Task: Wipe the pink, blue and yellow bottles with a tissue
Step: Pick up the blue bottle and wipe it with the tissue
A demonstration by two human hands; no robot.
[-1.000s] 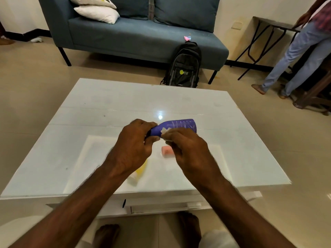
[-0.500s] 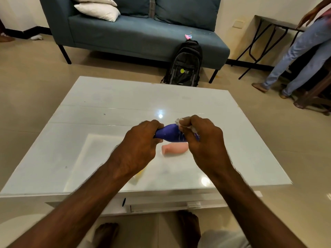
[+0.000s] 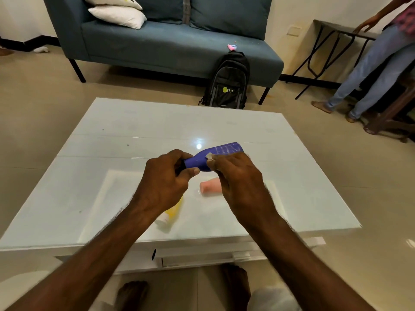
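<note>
Left hand [image 3: 164, 182] grips the narrow neck end of the blue bottle [image 3: 221, 153], fingers and thumb curled round it; the cap end is hidden inside the fist. Right hand [image 3: 239, 182] pinches a small white tissue [image 3: 209, 156] against the bottle's side, about mid-body. Only a corner of the tissue shows past the fingertips and it is a bit blurred, so it is probably a folded wad. The blue bottle is held in the air above the table [image 3: 134, 135], near horizontal, with its wide base pointing away and to the right and raised slightly.

Pink bottle [image 3: 210, 186] lies on its side on the tabletop just below the blue one, its right end covered by the right hand. Yellow bottle [image 3: 173, 212] also lies on the tabletop, under the left wrist and mostly hidden, its whitish end toward the near edge. The two are apart from each other.

The table is white and glossy, with a bright light spot just beyond the hands. The person's bare feet [image 3: 132, 295] show under the near edge.

Farther out, a black backpack [image 3: 228, 84] leans against a blue sofa [image 3: 157, 43], with white pillows [image 3: 119, 14] on its left end. At far right, a second person [image 3: 377, 63] in light jeans stands with a hand on a dark folding table [image 3: 330, 39].
</note>
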